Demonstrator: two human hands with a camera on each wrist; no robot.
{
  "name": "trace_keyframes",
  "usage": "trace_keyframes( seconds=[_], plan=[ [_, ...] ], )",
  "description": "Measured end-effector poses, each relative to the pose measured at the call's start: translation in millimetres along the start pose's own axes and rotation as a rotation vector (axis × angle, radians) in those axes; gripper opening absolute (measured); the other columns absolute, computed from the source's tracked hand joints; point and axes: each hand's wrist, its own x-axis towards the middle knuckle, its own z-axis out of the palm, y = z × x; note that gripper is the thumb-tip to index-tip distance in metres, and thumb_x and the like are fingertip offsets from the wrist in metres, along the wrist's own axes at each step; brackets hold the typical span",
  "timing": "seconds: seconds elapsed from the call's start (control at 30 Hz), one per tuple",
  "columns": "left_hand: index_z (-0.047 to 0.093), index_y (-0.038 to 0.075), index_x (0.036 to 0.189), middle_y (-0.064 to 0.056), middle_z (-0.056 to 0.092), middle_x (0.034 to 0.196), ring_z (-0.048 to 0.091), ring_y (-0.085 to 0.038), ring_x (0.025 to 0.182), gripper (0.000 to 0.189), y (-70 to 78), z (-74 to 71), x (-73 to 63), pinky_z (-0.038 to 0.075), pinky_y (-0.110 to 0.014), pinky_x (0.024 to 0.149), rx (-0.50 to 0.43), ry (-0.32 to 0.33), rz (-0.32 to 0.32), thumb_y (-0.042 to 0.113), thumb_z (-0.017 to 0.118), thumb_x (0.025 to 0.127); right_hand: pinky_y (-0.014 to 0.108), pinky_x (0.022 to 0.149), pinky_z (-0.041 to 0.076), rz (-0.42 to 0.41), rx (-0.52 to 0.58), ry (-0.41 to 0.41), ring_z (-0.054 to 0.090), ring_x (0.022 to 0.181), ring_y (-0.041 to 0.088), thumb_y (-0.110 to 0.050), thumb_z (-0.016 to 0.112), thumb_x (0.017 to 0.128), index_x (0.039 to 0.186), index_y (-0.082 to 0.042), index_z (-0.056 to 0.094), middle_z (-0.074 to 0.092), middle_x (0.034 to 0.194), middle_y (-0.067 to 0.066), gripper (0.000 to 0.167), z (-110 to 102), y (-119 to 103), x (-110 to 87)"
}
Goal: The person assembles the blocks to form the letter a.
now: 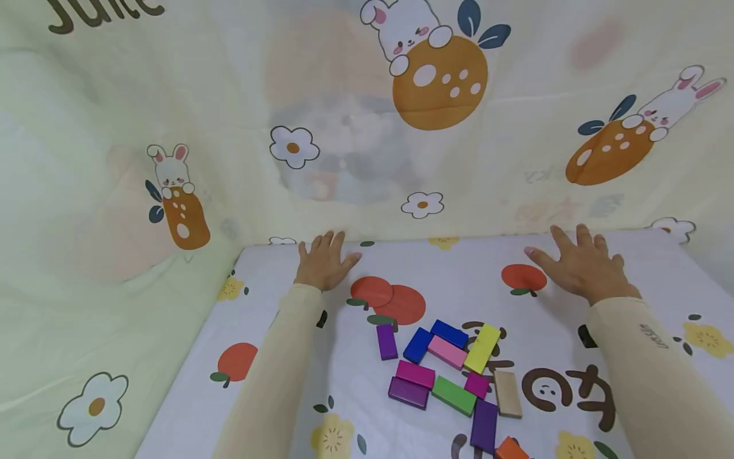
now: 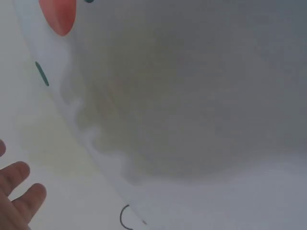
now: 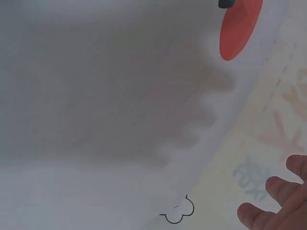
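My left hand (image 1: pixel 322 262) is near the far edge of the printed cloth, fingers spread and holding nothing. Over on the right, my right hand (image 1: pixel 586 268) is also spread, beside a printed red fruit. Between the arms and closer to me lie several coloured blocks: a purple block (image 1: pixel 387 342), a pink block (image 1: pixel 447 352), a yellow block (image 1: pixel 483 348), a green block (image 1: pixel 453 395), a plain wood block (image 1: pixel 508 394) and an orange block (image 1: pixel 511 449) cut by the frame's bottom. Neither hand touches a block. Only fingertips show in both wrist views.
A pale cloth wall (image 1: pixel 355 217) with printed rabbits and flowers rises behind the hands, and another cloth side (image 1: pixel 86 306) stands at left. The white printed cloth (image 1: pixel 275 395) lies under the blocks. Two small black pieces (image 1: pixel 587 336) lie near the forearms.
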Motion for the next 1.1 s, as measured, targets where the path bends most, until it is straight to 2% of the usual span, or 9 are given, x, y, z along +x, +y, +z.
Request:
trace_keyframes(
  seconds=[0.1, 0.23, 0.37, 0.47, 0.53, 0.67, 0.77, 0.97, 1.1],
  plan=[
    [0.028, 0.015, 0.166, -0.014, 0.031, 0.168, 0.029, -0.039, 0.154, 0.082, 3.3, 2.2, -2.8, 0.012, -0.07, 0.121, -0.015, -0.019, -0.001, 0.067, 0.038, 0.103, 0.086, 0.106, 0.004, -0.014, -0.002, -0.001, -0.001, 0.142, 0.073, -0.081, 0.032, 0.096, 0.163, 0.001, 0.007, -0.002, 0.159, 0.047, 0.109, 5, -1, -0.2],
    [0.033, 0.014, 0.164, -0.015, 0.035, 0.166, 0.033, -0.039, 0.152, 0.079, 13.8, 1.3, -10.2, 0.015, -0.068, 0.122, -0.042, -0.067, 0.023, 0.061, 0.049, 0.102, 0.086, 0.105, 0.013, -0.078, -0.02, -0.006, 0.008, 0.142, 0.072, -0.074, 0.04, 0.099, 0.163, 0.002, 0.012, 0.003, 0.159, 0.047, 0.103, 14, -7, 2.1],
    [0.05, 0.011, 0.153, -0.014, 0.05, 0.153, 0.047, -0.037, 0.139, 0.067, 32.0, -3.6, -21.4, 0.03, -0.063, 0.118, -0.035, -0.107, 0.118, 0.053, 0.059, 0.101, 0.084, 0.102, 0.027, -0.143, -0.021, -0.041, 0.021, 0.139, 0.069, -0.062, 0.054, 0.1, 0.16, 0.004, 0.023, 0.015, 0.158, 0.045, 0.095, 21, -19, -1.7],
    [0.062, 0.009, 0.14, -0.012, 0.061, 0.134, 0.057, -0.031, 0.121, 0.055, 48.2, -4.1, -33.0, 0.044, -0.054, 0.106, -0.027, -0.119, 0.215, 0.049, 0.062, 0.101, 0.079, 0.099, 0.039, -0.195, 0.008, -0.061, 0.035, 0.134, 0.064, -0.055, 0.062, 0.099, 0.156, 0.005, 0.034, 0.029, 0.153, 0.043, 0.088, 27, -35, -9.9],
    [0.067, 0.009, 0.131, -0.008, 0.064, 0.121, 0.058, -0.026, 0.11, 0.049, 60.4, -3.0, -43.0, 0.047, -0.048, 0.098, -0.035, -0.14, 0.276, 0.048, 0.064, 0.101, 0.073, 0.096, 0.046, -0.245, 0.025, -0.063, 0.046, 0.129, 0.059, -0.052, 0.066, 0.097, 0.152, 0.005, 0.043, 0.041, 0.148, 0.04, 0.082, 33, -48, -16.4],
    [0.071, 0.013, 0.116, 0.001, 0.064, 0.106, 0.057, -0.017, 0.1, 0.043, 87.5, 3.8, -64.2, 0.046, -0.042, 0.093, -0.042, -0.211, 0.39, 0.052, 0.067, 0.097, 0.063, 0.094, 0.053, -0.348, 0.046, -0.101, 0.058, 0.12, 0.047, -0.044, 0.072, 0.095, 0.137, 0.002, 0.062, 0.061, 0.132, 0.03, 0.063, 41, -73, -30.2],
    [0.069, 0.018, 0.108, 0.006, 0.062, 0.102, 0.056, -0.014, 0.099, 0.042, 105.9, 10.6, -76.2, 0.043, -0.042, 0.095, -0.012, -0.255, 0.436, 0.057, 0.068, 0.095, 0.055, 0.089, 0.057, -0.394, 0.068, -0.165, 0.063, 0.114, 0.04, -0.04, 0.076, 0.093, 0.126, -0.002, 0.069, 0.068, 0.122, 0.021, 0.051, 47, -91, -39.3],
    [0.056, 0.023, 0.088, 0.007, 0.052, 0.091, 0.05, -0.014, 0.095, 0.045, 123.2, 21.6, -85.6, 0.037, -0.045, 0.097, 0.105, -0.253, 0.451, 0.066, 0.068, 0.091, 0.046, 0.084, 0.058, -0.438, 0.077, -0.267, 0.066, 0.099, 0.025, -0.035, 0.08, 0.09, 0.114, -0.008, 0.074, 0.07, 0.107, 0.008, 0.037, 60, -111, -50.3],
    [0.053, 0.023, 0.087, 0.007, 0.051, 0.091, 0.051, -0.014, 0.096, 0.048, 125.9, 23.6, -89.5, 0.037, -0.05, 0.105, 0.134, -0.248, 0.447, 0.068, 0.068, 0.089, 0.04, 0.078, 0.056, -0.457, 0.059, -0.291, 0.061, 0.089, 0.018, -0.031, 0.082, 0.087, 0.109, -0.01, 0.074, 0.067, 0.097, 0.002, 0.032, 66, -117, -53.4]
  ],
)
